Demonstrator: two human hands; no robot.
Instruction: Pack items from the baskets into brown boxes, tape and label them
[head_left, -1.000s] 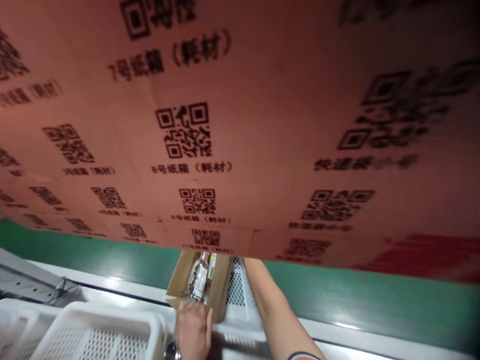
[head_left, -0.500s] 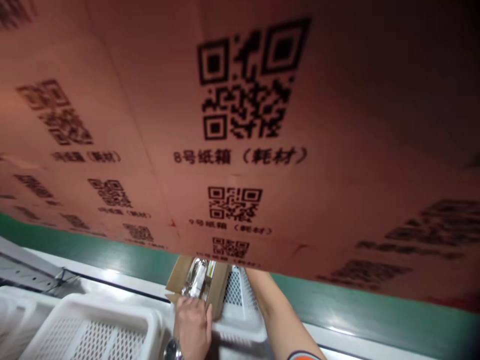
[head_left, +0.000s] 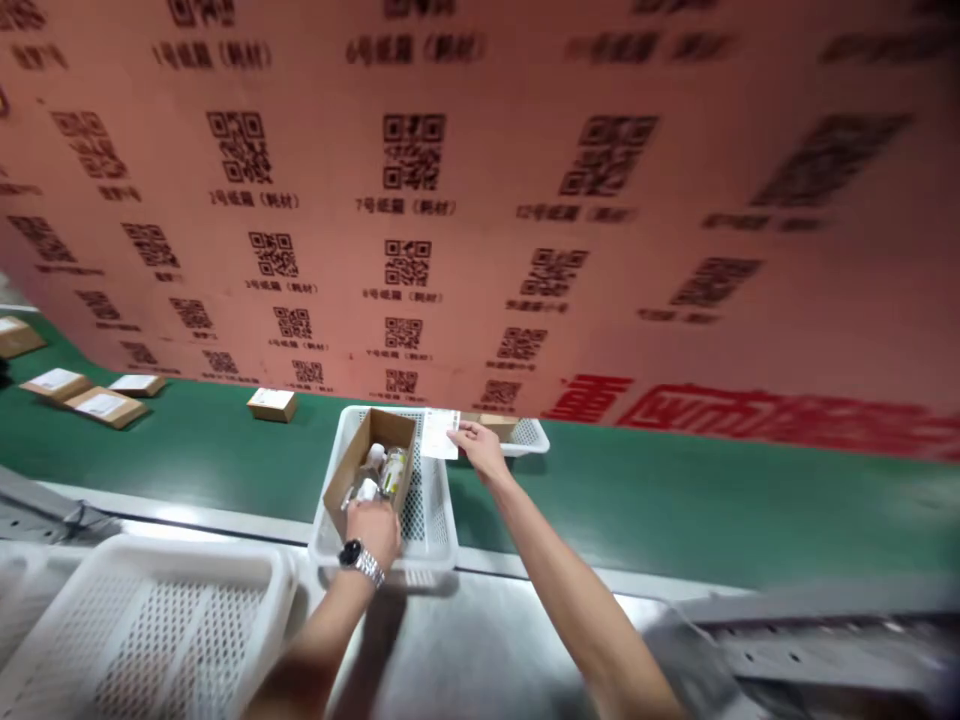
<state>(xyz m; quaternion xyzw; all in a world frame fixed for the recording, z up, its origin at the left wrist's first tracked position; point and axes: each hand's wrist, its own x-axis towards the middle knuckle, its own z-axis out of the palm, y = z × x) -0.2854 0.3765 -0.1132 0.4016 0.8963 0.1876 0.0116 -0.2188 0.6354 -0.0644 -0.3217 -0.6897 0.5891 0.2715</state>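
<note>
My left hand (head_left: pixel 373 530), with a watch (head_left: pixel 360 560) at its wrist, is closed over the near end of an open cardboard box (head_left: pixel 349 468). Inside the box lie clear bottles (head_left: pixel 367 478) and a green-and-white labelled item (head_left: pixel 392 472). That box rests in a white perforated basket (head_left: pixel 439 515). To the right, my right hand (head_left: pixel 484 447) pinches a white printed paper slip (head_left: pixel 439 434) above the basket's far right corner. The fingertips of my left hand are partly hidden by the box wall.
A large pink sheet with QR codes (head_left: pixel 416 150) hangs across the upper view. On the green conveyor belt (head_left: pixel 202 450), several labelled cartons (head_left: pixel 271 403) lie at left, and another white basket (head_left: pixel 534 436) stands behind my right hand. White baskets (head_left: pixel 187 620) fill the lower left.
The view has widened, with the pink sheet higher in view. My right hand, earlier hidden behind the sheet, now shows with the paper slip. My left hand stays at the box's near end.
</note>
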